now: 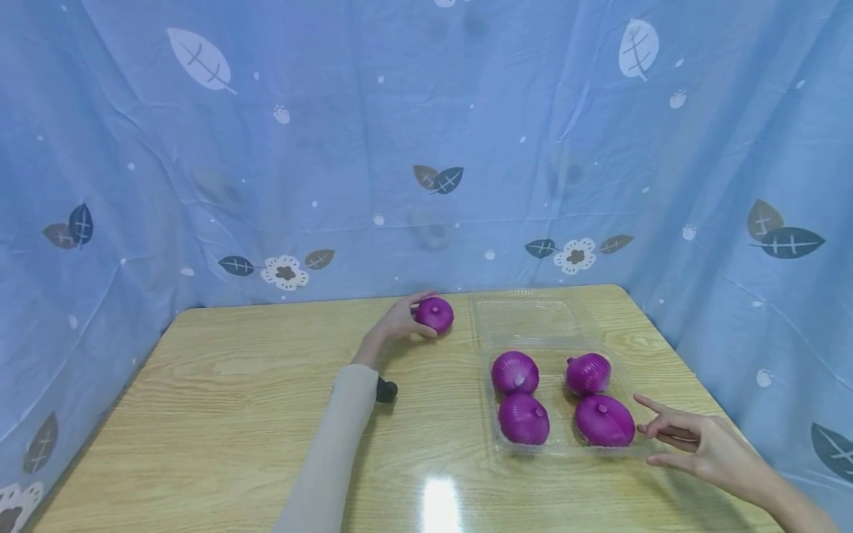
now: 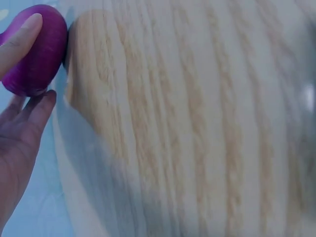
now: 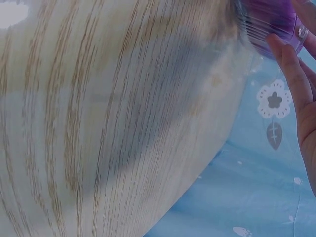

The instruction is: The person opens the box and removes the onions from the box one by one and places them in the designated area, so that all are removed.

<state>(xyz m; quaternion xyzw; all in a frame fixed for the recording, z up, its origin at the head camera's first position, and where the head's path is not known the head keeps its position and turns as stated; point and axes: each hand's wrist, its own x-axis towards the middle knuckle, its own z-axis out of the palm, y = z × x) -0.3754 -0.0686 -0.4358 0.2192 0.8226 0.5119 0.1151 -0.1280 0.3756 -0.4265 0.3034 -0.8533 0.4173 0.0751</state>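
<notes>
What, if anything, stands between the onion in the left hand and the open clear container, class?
Nothing visible does: only bare tabletop lies between the onion that the left hand grips and the clear container. The lid is folded back, leaving the base uncovered.

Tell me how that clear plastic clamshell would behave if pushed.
The clear plastic clamshell looks thin, so it would probably flex. Its open lid lies behind and might drag along. The four purple onions inside are rounded, so they could roll.
</notes>
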